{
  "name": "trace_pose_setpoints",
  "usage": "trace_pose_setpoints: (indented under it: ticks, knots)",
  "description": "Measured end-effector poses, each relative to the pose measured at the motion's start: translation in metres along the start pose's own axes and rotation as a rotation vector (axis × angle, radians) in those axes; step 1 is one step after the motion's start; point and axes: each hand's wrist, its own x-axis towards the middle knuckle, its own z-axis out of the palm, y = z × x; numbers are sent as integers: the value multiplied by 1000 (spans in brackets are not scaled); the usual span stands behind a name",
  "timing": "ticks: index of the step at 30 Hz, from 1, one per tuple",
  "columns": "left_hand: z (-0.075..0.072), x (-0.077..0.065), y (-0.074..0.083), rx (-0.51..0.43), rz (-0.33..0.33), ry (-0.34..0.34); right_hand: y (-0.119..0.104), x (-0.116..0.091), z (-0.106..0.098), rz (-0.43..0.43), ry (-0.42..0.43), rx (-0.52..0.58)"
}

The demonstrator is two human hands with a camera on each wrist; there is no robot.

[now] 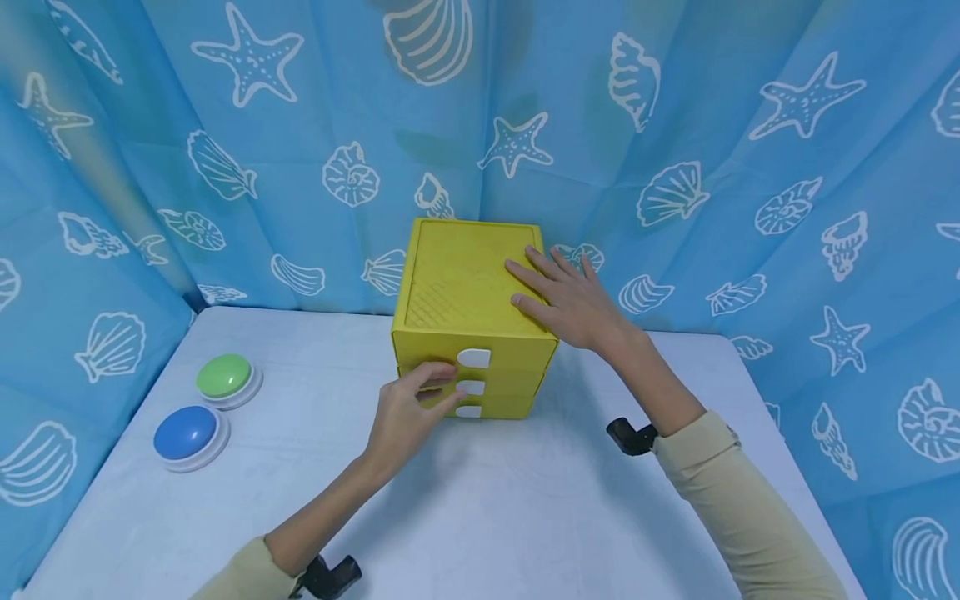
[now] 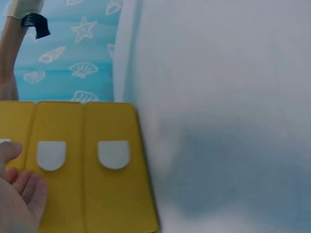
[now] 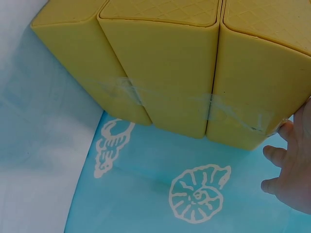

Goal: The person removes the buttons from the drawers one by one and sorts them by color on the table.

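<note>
A yellow three-drawer box (image 1: 465,275) stands at the back of the table, its white pull tabs facing front. My right hand (image 1: 573,304) lies with fingers spread over the right part of its top; in the right wrist view, its fingers show at the box's edge. My left hand (image 1: 405,417) is at the drawer fronts, fingers bent and thumb apart from them. From the left wrist view, the thumb overlaps the top white tab (image 2: 5,141), partly covering it. The middle tab (image 2: 51,155) and bottom tab (image 2: 114,154) show beside that hand. All drawers sit flush.
Left on the white table (image 1: 300,367) are a green push button (image 1: 223,376) and a blue push button (image 1: 185,432), both on white bases. A blue curtain (image 1: 300,192) with shell prints hangs right behind the box and along the sides. Clear tape (image 3: 233,116) runs across the box.
</note>
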Motion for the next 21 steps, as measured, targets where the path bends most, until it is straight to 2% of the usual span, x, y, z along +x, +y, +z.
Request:
trace_pose_setpoints:
  ticks: [4, 8, 15, 21]
  knots:
    - [3, -6, -8, 28, -39, -43, 1, 1, 1, -3, 3, -1]
    - [6, -8, -13, 52, -38, -70, 1, 1, 1, -2, 5, 3]
    - [13, -6, -21, 34, -24, -36, 1, 2, 2, 0, 11, 0]
    - [18, -2, -24, 77, -14, 13, 0, 1, 1, 3, 11, -7]
